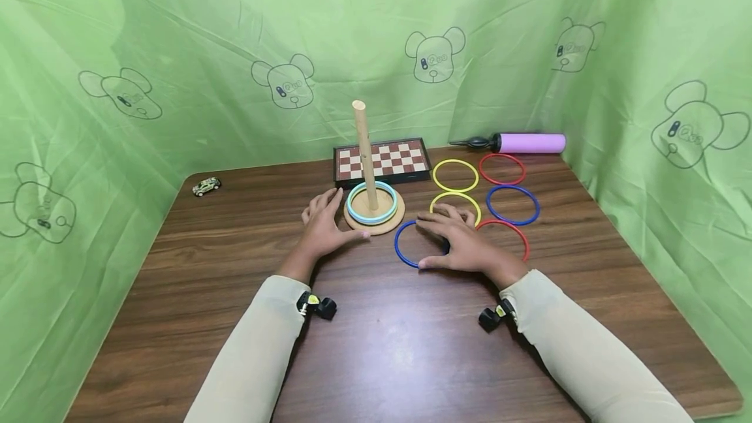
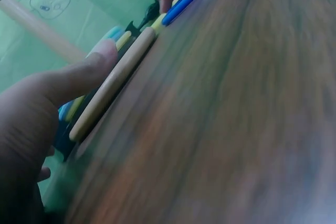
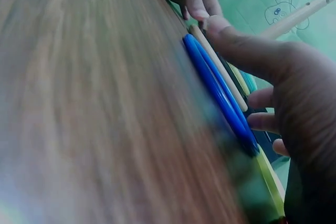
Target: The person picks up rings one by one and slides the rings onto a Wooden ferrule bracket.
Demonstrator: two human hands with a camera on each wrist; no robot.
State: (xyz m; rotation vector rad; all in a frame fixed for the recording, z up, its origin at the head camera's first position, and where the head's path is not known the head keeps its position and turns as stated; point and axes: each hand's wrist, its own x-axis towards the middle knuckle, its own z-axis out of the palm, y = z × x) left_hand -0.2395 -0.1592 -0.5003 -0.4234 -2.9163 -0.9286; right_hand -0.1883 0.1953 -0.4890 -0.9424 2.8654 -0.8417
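A round wooden base [image 1: 384, 230] carries an upright wooden post [image 1: 364, 149]. Light blue rings [image 1: 376, 219] lie around the post, and the left wrist view shows a yellow ring [image 2: 75, 109] under the blue. My left hand [image 1: 323, 227] is at the base's left side, thumb stretched along its front edge; whether it touches is unclear. My right hand [image 1: 467, 247] hovers at a blue ring [image 1: 396, 247], fingers spread and slightly bent, thumb near the ring's front edge. Its fingers partly cover that ring and a yellow ring [image 1: 433, 201] behind it.
Another yellow ring [image 1: 435, 177], two red rings, one nearer [image 1: 527, 247] and one farther [image 1: 502, 183], and a second blue ring [image 1: 538, 206] lie at the right. Behind stand a checkered board [image 1: 399, 158] and a purple hand pump [image 1: 531, 143]. A toy car [image 1: 207, 186] sits far left.
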